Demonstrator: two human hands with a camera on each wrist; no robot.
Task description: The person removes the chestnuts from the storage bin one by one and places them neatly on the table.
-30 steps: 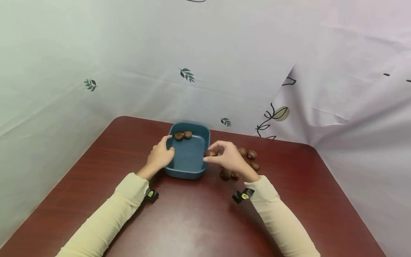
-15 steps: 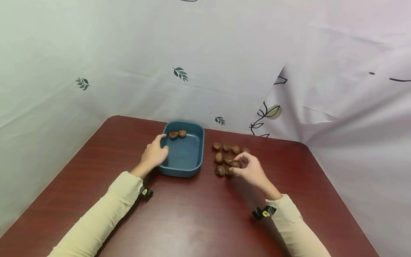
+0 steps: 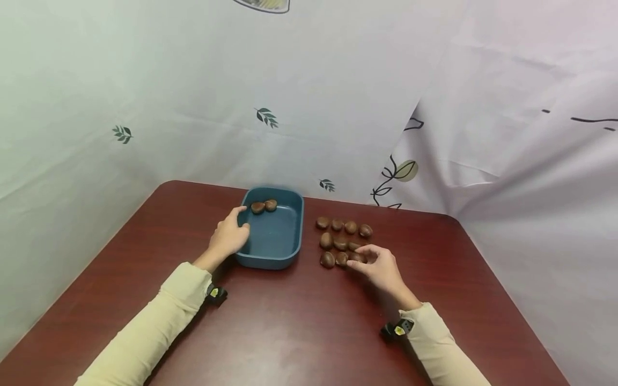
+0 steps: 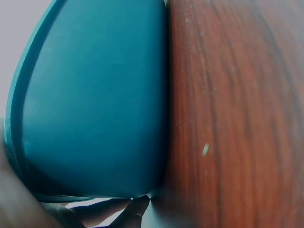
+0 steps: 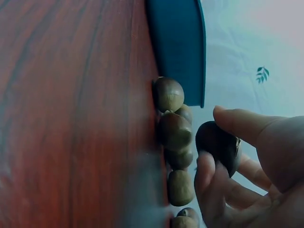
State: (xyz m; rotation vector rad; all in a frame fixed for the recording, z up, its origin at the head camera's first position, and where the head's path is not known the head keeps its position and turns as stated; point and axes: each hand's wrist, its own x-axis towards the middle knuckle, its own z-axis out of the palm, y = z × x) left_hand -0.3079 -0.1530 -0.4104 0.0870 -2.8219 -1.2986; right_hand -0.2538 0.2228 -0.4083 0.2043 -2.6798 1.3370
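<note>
A blue rectangular bin (image 3: 270, 262) stands near the back of the table, with two chestnuts (image 3: 264, 206) in its far left corner. My left hand (image 3: 228, 236) grips the bin's left side, thumb over the rim; the left wrist view shows the bin wall (image 4: 95, 104) and fingers below. Right of the bin, several brown chestnuts (image 3: 326, 240) lie in rough rows. At the near right end of these rows, my right hand (image 3: 383, 268) pinches a dark chestnut (image 5: 218, 147) between thumb and fingers. Other chestnuts (image 5: 173, 130) sit close beside it in the right wrist view.
The dark red wooden table (image 3: 289, 332) extends in front of the bin and to both sides. A pale cloth wall (image 3: 203, 107) with leaf prints rises right behind the table's back edge. A tiny pale speck (image 4: 205, 149) lies on the tabletop.
My right hand has carried a chestnut from the bin's right rim rightward to the rows, then a little lower at their near right end. The left hand has stayed on the bin.
</note>
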